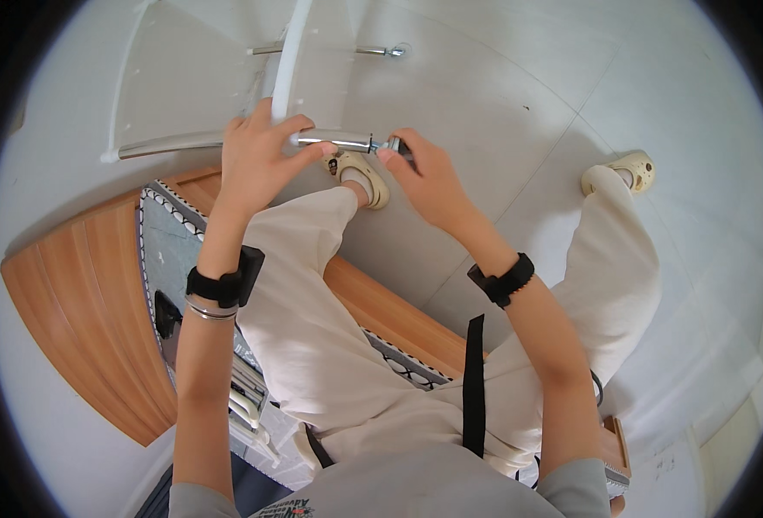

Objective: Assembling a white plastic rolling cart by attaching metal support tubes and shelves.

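My left hand (262,160) is at the end of a shiny metal tube (338,138), thumb and forefinger on either side of it, beside a white plastic bar (292,65). At the tube's open end, my right hand (426,177) pinches a small caster (395,145) between thumb and forefinger. The caster's metal stem lines up with the tube's end; whether it sits inside is too small to tell. My right fingers partly hide its dark wheel. The tube belongs to a frame with a pale translucent panel (187,82). Farther off, a second metal tube (370,51) ends in a similar fitting.
Under my legs is a wooden bench (88,311) with a patterned grey cushion (170,237). My feet, in cream clogs (636,171), stand apart on the pale tiled floor (520,104). A white wire-like item (252,414) lies beside my left thigh.
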Tool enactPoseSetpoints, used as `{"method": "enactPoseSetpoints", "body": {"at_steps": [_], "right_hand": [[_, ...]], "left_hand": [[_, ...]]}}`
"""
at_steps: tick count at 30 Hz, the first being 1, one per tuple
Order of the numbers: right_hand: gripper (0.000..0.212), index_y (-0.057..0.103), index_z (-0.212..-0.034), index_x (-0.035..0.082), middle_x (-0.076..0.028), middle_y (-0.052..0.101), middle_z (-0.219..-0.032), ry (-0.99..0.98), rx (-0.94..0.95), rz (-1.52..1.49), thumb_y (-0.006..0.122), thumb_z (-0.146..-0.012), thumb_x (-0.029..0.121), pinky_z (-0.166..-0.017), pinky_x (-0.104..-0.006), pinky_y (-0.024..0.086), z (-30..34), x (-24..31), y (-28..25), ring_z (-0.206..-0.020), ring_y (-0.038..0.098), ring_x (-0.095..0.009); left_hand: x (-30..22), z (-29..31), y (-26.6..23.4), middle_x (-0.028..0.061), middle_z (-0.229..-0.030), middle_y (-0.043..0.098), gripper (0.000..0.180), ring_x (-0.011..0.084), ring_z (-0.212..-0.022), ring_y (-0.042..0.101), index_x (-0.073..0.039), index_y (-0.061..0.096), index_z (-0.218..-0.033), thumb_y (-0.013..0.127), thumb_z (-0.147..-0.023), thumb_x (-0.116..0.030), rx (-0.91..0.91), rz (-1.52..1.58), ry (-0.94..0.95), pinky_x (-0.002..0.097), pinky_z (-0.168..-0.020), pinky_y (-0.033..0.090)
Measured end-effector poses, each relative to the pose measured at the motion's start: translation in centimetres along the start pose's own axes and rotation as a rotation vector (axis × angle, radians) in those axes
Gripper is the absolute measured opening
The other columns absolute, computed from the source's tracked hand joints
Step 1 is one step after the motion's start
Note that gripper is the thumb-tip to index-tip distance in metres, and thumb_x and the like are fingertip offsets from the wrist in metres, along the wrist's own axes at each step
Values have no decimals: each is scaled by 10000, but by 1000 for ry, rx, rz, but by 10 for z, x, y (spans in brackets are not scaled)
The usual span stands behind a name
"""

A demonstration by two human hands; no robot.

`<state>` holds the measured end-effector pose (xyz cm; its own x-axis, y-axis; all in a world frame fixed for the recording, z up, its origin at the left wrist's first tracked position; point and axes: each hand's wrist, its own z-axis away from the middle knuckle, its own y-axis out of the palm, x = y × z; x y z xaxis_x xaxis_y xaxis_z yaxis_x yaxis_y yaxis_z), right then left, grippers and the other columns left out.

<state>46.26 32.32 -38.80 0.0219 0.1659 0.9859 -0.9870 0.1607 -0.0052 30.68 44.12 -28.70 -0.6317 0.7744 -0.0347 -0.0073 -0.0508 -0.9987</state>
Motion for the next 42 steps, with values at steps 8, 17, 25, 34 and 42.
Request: {"method": "enactPoseSetpoints", "body": {"at_steps": [8,17,25,34,42], "right_hand": [[336,525,-811,48,-42,513,-651,468,356,-594,454,-857,374,-479,-221,349,-13,7,-20,-503,442,-104],[391,456,-991,-15,-117,550,-824,154,44,-159,578,-804,306,-601,-275,418,3,1,-9,-688,517,-166],[380,457,-1009,-1,-180,546,-845,-14,-7,72,603,-784,269,-646,-345,433,7,5,-8,-750,544,-247],[245,445,-920,8,-82,538,-743,31,7,-354,548,-825,210,-669,-289,395,-4,-9,-6,-713,489,-144],[157,451,-834,49,-40,548,-722,254,158,-462,514,-839,193,-605,-238,368,-13,9,-15,-675,456,-84]], "left_hand": [[-3,0,-1,55,-793,515,341,211,-677,498,-121,628,-799,652,-658,-430,34,-31,-31,312,-633,339],[-5,0,0,60,-792,524,335,215,-660,509,-115,625,-788,654,-656,-421,38,-51,-38,316,-631,345],[-5,-1,1,48,-788,523,332,209,-650,499,-116,624,-784,656,-654,-421,36,-47,-37,314,-629,342],[-7,-1,0,47,-783,513,338,210,-656,498,-118,619,-777,658,-650,-429,42,-55,-48,316,-622,338],[-3,0,2,50,-802,520,330,207,-658,498,-128,626,-789,662,-644,-423,2,-62,-21,318,-618,333]]}}
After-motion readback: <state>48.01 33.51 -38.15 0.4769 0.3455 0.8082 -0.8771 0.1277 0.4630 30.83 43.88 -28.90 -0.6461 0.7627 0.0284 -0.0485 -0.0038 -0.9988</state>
